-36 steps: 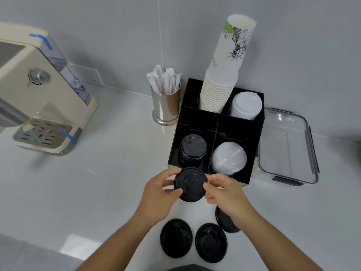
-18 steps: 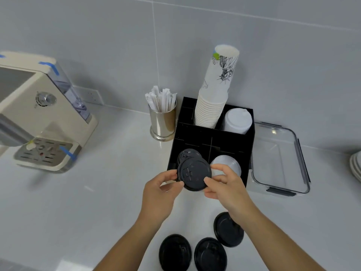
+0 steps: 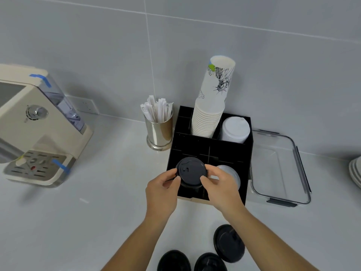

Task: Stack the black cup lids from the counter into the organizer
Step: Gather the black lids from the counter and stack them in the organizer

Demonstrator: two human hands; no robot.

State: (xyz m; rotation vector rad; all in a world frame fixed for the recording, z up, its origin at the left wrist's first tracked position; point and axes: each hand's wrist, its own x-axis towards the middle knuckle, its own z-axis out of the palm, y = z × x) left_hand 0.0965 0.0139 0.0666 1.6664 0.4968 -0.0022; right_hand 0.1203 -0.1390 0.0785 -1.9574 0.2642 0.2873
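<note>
Now we pinch 1 black lid point(image 3: 191, 170) between left hand point(image 3: 162, 189) and right hand point(image 3: 220, 185) fingertips over the organizer's point(image 3: 230, 153) front-left compartment; 3 lids point(image 3: 229, 243) lie on the counter point(image 3: 97, 222).

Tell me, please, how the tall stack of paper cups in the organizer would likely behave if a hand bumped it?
The stack of paper cups rises far above the black organizer and already leans, so it would probably sway or tip. Nested paper cups are likely light, so a small nudge may move them. Its base sits inside a rear compartment, which should keep the bottom from sliding.
</note>
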